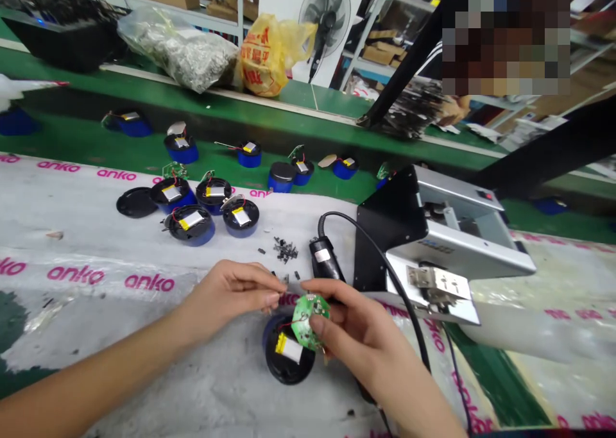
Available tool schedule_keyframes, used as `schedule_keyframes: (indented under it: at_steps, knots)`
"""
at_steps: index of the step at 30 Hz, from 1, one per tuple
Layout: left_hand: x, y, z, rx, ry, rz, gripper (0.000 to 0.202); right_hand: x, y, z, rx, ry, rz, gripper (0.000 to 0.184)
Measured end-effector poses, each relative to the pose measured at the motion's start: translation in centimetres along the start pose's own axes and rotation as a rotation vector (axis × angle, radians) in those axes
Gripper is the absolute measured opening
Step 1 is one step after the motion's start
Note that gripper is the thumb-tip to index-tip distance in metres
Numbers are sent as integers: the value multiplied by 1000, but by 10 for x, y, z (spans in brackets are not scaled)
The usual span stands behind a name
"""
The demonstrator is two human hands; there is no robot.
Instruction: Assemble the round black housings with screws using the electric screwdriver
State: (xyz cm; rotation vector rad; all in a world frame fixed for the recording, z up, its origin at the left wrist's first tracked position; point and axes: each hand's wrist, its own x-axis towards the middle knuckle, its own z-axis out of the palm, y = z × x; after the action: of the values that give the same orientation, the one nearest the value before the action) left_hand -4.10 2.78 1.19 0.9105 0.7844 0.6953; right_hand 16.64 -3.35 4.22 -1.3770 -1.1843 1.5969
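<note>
My right hand (353,326) grips a green circuit board (308,322) between thumb and fingers. Thin red wire runs from the board to a round blue-and-black housing (289,372) just below it. Inside that housing lies a silver battery (292,350) with yellow tape at one end. My left hand (248,288) is pinched closed just left of the board; whatever its fingertips hold is too small to name. Several small black parts (285,249) lie in a loose pile beyond my hands.
Several similar housings (192,223) stand at the left, beside a black lid (136,202). More line the green belt (216,130) behind. A black corded tool (325,258) and a silver-black machine (443,226) stand right. Another person's hand (455,111) shows at the back right.
</note>
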Motion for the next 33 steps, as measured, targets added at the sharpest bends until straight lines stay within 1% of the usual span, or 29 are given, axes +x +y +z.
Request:
schedule_keyframes:
  at_steps: [3,5,8,9,11,13,15,17,19,21,23,25,27,30,33]
  knots:
    - [2,-3,2,-56,0,-78,10,-1,-4,-1,-130,73,-125,39]
    - [3,-3,3,-107,4,-105,11,0,-4,3,-184,129,-170,34]
    - [2,-5,3,-148,-20,-97,11,1,-2,11,-139,203,-140,21]
    - [1,-6,3,-153,-38,-92,10,1,0,13,-100,218,-120,21]
    - [-1,-8,5,-145,-73,-89,8,-1,5,18,-21,241,-98,27]
    - [-4,-9,6,-116,-81,-93,7,-3,11,23,51,251,-100,35]
    - [-6,-9,8,-85,-83,-93,7,-5,17,27,110,260,-104,37]
    - [-8,-8,9,-53,-78,-72,7,-8,21,29,138,261,-94,30]
    - [-9,-7,11,-15,-51,-33,6,-12,21,27,154,229,-116,24]
    - [-10,-5,13,21,-12,-5,5,-15,19,21,141,171,-161,25]
    - [-10,-4,16,37,2,-6,6,-17,15,13,69,106,-181,29]
    - [-9,-3,18,43,26,-20,10,-16,12,6,-60,91,-188,29]
    - [-8,-1,20,74,72,-30,13,-14,10,1,-230,128,-241,26]
    - [-6,3,20,186,130,-49,12,-11,9,1,-477,220,-382,20]
    - [-7,7,19,271,140,-56,10,-11,10,5,-581,283,-483,16]
